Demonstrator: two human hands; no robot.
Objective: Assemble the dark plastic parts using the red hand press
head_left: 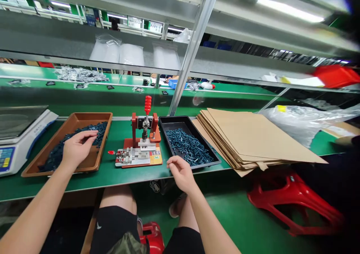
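My left hand is over the brown tray, its thumb and fingers pinched together above a heap of small dark blue pieces. Whether a piece sits between those fingertips is too small to make out. At the near left corner of the black tray, my right hand has its fingers curled together, and what they may hold is hidden. Many thin dark blue-green pieces lie in that tray. Between the trays stands a toggle clamp press with an upright red handle; neither hand touches it.
A weighing scale stands at the far left. To the right of the black tray lie stacked brown cardboard sheets and clear plastic bags. Shelving with a slanting metal post rises behind. A red stool stands below right.
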